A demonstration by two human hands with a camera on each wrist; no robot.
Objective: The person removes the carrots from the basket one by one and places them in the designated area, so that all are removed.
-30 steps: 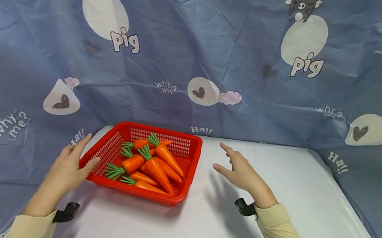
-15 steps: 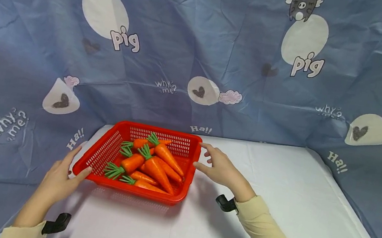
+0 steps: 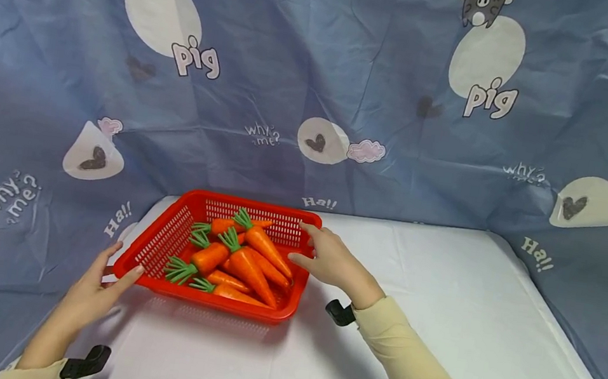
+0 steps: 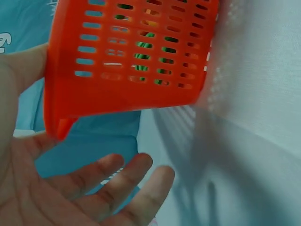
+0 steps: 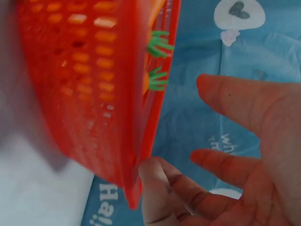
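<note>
A red plastic basket [image 3: 242, 311] with slotted walls stands on the white cloth and holds several orange carrots [image 3: 251, 274] with green tops. My left hand [image 3: 87, 302] is at its near left corner. In the left wrist view, the thumb [image 4: 29, 66] touches the rim and the index finger lies by the corner; the other fingers stretch out below, apart from the basket. My right hand [image 3: 337, 263] reaches over the right rim, thumb and index finger extended. From the right wrist view, one fingertip [image 5: 151, 170] meets the rim's corner, while the other fingers stand apart from it.
White cloth [image 3: 451, 298] covers the table and runs right and in front of the basket. A blue printed curtain [image 3: 408, 101] rises behind and along both sides. Each wrist wears a black camera mount [image 3: 341, 313].
My right hand has come in from the right until its fingers reach over the basket's right rim. The left hand has moved slightly down and left to the corner. The basket looks unmoved.
</note>
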